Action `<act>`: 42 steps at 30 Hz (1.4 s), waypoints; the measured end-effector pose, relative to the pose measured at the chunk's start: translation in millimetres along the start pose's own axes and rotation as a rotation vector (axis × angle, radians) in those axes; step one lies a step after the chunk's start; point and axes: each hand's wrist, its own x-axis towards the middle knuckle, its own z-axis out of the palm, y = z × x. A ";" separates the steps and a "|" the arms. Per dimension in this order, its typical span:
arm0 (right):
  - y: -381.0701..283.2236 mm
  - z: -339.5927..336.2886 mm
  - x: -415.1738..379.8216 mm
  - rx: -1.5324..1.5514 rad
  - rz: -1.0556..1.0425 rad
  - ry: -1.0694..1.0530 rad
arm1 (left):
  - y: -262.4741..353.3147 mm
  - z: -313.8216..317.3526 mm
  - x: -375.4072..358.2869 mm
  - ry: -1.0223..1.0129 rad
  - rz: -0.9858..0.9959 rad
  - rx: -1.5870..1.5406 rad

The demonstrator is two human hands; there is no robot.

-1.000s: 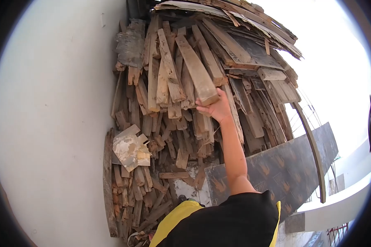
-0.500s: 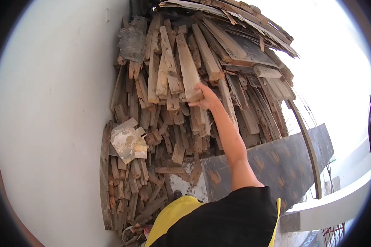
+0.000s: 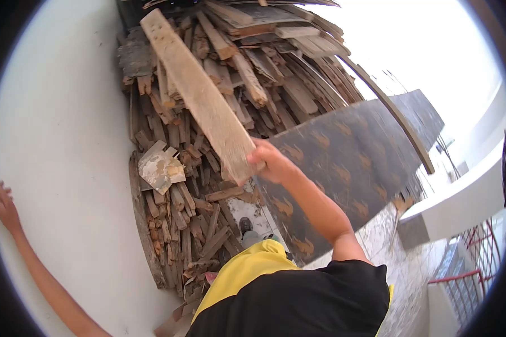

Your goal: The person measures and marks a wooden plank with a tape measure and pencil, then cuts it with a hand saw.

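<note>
My right hand [image 3: 269, 161] grips the near end of a wooden plank [image 3: 199, 101], fingers wrapped round its edge. The plank slants up and to the left, lifted in front of a big stack of old timber [image 3: 298, 92]. At the far left, my left hand [image 3: 4, 205] is raised in front of the white wall with its fingers drawn together. A small yellowish thing shows at those fingertips, too small to name.
A dark patterned board [image 3: 343, 163] leans on the right, and a long thin strip [image 3: 396, 115] juts out above it. Short wood scraps [image 3: 174, 230] pile up along the white wall [image 3: 67, 140]. A red railing [image 3: 461, 276] stands at lower right.
The plank has been pulled out of the stack and raised by my right hand. My left hand has come into view at the left. The camera view has shifted.
</note>
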 end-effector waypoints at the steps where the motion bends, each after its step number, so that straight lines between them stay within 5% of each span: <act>1: 7.1 -3.1 -29.6 -0.001 0.072 -0.001 | 4.4 8.4 -28.8 0.004 -0.077 -0.176; 3: 22.9 3.9 -88.1 0.010 0.069 0.074 | 36.7 32.4 -119.9 -0.089 -0.390 -0.615; 5: 32.4 5.8 -129.5 0.021 0.086 0.158 | 143.9 42.2 -225.8 -0.242 -0.679 -0.678; 9: 47.9 -6.4 -219.6 0.050 0.101 0.278 | 197.3 52.8 -450.1 -0.707 -0.746 -0.601; 12: 54.8 -29.4 -285.2 -0.023 0.084 0.450 | 239.3 12.3 -548.4 -0.846 -0.927 -0.560; 17: 41.8 -81.1 -370.9 -0.351 0.072 0.805 | 243.5 -7.2 -583.7 -0.986 -1.014 -0.527; 20: 30.4 -142.6 -410.8 -0.596 0.155 0.986 | 258.6 27.0 -549.9 -1.042 -0.786 -0.594; 24: 9.0 -208.7 -449.8 -1.087 0.218 1.111 | 361.9 78.4 -499.7 -1.032 -0.663 -0.799; 26: -5.9 -226.0 -459.7 -1.355 0.643 1.131 | 429.8 100.3 -497.6 -1.035 -0.694 -0.987; 27: -3.5 -239.0 -466.3 -1.470 0.675 1.084 | 473.3 102.2 -498.2 -1.040 -0.744 -1.074; 30: 23.5 -267.9 -486.4 -1.648 0.641 1.066 | 608.5 87.4 -520.2 -1.199 -0.693 -1.214; 36: 74.3 -284.8 -502.9 -1.719 0.362 1.185 | 848.3 15.5 -627.3 -1.518 -0.897 -1.329; 39: 71.7 -278.6 -523.7 -1.592 0.268 1.206 | 917.2 -3.7 -659.6 -1.495 -0.941 -1.356; 41: 69.9 -270.3 -548.2 -1.303 -0.122 0.996 | 940.7 -8.8 -666.6 -1.335 -1.030 -1.329; 42: 61.6 -254.6 -562.8 -1.079 -0.140 0.858 | 950.0 -12.2 -665.9 -1.326 -1.051 -1.313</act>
